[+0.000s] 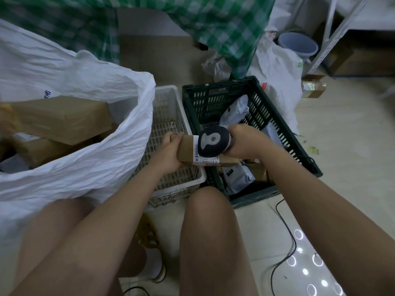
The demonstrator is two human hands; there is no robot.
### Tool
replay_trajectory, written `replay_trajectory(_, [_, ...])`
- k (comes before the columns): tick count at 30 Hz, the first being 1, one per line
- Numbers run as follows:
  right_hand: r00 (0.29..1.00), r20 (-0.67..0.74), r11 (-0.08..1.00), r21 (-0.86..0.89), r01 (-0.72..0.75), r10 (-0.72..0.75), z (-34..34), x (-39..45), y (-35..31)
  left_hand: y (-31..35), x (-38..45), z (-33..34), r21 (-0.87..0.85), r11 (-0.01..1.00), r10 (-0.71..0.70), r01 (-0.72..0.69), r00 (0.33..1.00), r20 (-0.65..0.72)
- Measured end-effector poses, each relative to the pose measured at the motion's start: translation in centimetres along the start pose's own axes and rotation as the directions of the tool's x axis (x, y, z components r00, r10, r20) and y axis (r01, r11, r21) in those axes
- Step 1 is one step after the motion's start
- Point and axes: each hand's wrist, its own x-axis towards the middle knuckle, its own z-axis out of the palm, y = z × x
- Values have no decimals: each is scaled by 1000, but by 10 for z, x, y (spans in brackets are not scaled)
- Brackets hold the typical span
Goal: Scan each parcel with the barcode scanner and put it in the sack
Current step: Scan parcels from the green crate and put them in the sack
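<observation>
My left hand (168, 149) grips the left end of a small brown cardboard parcel (188, 149) with a white barcode label. My right hand (243, 142) holds a dark barcode scanner (213, 142) whose head sits right over the label. Both hover above the gap between a white basket (171, 189) and a dark green crate (277, 116). The open white sack (102, 150) lies at the left with brown parcels (62, 118) inside. Grey mailer bags (237, 110) lie in the crate.
A green checked bag (213, 24) hangs at the back. A white plastic bag (277, 75), a grey bucket (299, 45) and a metal shelf (335, 39) stand at the right rear. A black cable (286, 236) runs over the tiled floor. My knees fill the foreground.
</observation>
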Motion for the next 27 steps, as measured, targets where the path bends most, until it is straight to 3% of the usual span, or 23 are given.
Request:
replay_trajectory(3, [996,90,988,-151,10,4,-11,0,-1,5,4,-4,68,997,37,-37,999,-7])
replay_trajectory(11, [983,175,959,-284,-3,55,-22,-13,-6,15,7,-8,110,993,41,-37,999,-32])
replay_trajectory(27, [986,135,984,-164,-76,98,-25,-19,-4,17,5,-6,128,992,2,2,1000,-31])
